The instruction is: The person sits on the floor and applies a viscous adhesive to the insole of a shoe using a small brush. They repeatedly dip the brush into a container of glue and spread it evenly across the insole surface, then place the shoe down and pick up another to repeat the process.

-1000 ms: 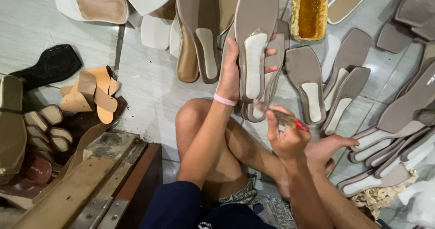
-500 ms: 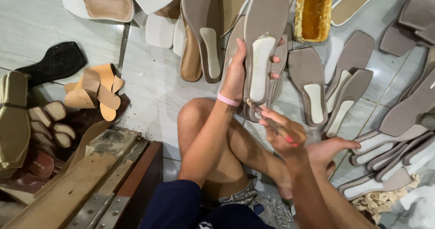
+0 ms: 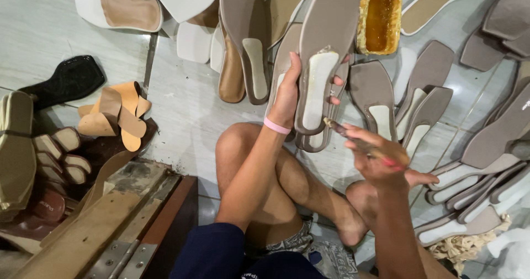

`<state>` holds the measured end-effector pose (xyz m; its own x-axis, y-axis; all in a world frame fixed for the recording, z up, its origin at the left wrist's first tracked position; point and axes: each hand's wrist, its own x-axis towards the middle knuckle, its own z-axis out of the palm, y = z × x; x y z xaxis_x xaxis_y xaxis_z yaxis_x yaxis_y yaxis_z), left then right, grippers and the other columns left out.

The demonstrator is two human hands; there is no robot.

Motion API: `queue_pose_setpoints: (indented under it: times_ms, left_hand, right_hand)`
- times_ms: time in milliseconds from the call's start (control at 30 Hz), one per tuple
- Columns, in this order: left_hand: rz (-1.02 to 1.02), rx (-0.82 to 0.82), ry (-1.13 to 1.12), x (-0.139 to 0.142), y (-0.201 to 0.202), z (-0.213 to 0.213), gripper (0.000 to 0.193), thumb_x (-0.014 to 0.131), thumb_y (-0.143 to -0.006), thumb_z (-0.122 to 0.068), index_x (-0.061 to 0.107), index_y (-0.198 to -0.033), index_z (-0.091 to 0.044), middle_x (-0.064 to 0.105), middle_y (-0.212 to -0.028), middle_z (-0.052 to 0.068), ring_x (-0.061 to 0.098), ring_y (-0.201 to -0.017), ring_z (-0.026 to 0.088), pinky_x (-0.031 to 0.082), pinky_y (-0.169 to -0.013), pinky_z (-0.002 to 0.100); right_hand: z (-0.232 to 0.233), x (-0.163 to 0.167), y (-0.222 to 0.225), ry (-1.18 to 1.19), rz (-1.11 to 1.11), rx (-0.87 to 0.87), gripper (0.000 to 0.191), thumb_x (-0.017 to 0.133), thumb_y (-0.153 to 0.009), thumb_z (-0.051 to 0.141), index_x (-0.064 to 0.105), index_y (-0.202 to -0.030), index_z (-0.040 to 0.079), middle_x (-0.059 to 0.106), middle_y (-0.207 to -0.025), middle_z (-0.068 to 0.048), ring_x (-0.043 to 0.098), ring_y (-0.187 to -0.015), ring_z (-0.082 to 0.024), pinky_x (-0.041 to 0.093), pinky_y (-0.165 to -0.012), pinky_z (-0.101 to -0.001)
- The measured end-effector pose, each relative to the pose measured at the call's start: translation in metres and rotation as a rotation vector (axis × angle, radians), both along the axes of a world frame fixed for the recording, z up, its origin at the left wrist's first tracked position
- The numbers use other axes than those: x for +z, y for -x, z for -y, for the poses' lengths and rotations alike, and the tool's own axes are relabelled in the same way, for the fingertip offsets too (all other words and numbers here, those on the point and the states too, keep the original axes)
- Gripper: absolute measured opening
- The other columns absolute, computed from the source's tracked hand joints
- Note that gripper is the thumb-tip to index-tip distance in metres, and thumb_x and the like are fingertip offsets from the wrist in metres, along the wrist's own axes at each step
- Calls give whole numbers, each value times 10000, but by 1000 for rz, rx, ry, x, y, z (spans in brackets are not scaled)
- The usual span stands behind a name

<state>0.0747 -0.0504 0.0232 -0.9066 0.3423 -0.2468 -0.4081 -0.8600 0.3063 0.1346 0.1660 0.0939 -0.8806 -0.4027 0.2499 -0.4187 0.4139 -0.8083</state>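
Observation:
My left hand [image 3: 288, 94] grips a grey shoe sole [image 3: 326, 41] by its edge, holding it upright over the floor; the sole has a white heel patch facing me. A pink band circles that wrist. My right hand [image 3: 378, 155] is closed on a small brush [image 3: 353, 138] with a red handle end, its tip just below the sole's heel end. An open tin of yellow glue [image 3: 381, 17] sits on the floor just right of the held sole.
Several grey soles [image 3: 425, 97] lie spread on the tiled floor to the right and behind. Tan straps [image 3: 113, 113], a black sole [image 3: 69, 80] and stacked sandals [image 3: 33, 163] lie at left. A wooden board with metal rails [image 3: 105, 224] stands at lower left. My crossed legs fill the bottom centre.
My left hand has lifted the grey sole slightly higher. My right hand has swung the brush up from my lap to the sole's heel end.

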Motion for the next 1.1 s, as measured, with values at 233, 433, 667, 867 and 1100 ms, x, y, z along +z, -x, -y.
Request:
queue_pose_setpoints:
  times_ms: [233,433,667,867,1100]
  left_hand:
    - [-17,4,77,-3,-5,-9,726,307,-1130,-603,518,-1476,-1,695,-1124,156,693,-966,205,606,-840,343]
    - [-127,118,345,-12,-8,-16,550,369,-1161,-458,531,-1464,-28,676,-1196,102,650,-1101,177,526,-1011,319]
    - [-149,61,468,-15,-12,-16,570,346,-1170,-446,551,-1403,33,669,-1173,117,660,-973,208,539,-882,310]
    - [-118,56,279,-3,-7,-12,667,301,-1147,-525,579,-1350,46,709,-1115,189,706,-943,258,618,-824,368]
    - [18,66,186,3,0,-2,777,293,-1084,-585,546,-1402,77,673,-1317,171,710,-1040,286,635,-823,413]
  right_hand:
    - [27,13,19,77,-51,-297,140,696,-1065,55,674,-1163,-43,750,-995,-144,770,-860,-173,646,-718,-266]
    - [66,28,34,-108,-77,-357,161,719,-1071,76,724,-1123,-77,761,-898,-128,770,-783,-161,606,-685,-257]
    - [73,28,59,-44,-87,-367,154,712,-1095,69,706,-1163,-69,772,-953,-135,782,-828,-160,623,-716,-253]
    - [47,15,68,140,58,-452,170,674,-1125,100,693,-1191,-56,752,-968,-94,744,-797,-146,642,-706,-269]
    - [-11,-29,116,349,36,-466,203,627,-1221,128,641,-1321,-48,690,-1161,-93,719,-1006,-161,677,-806,-266]
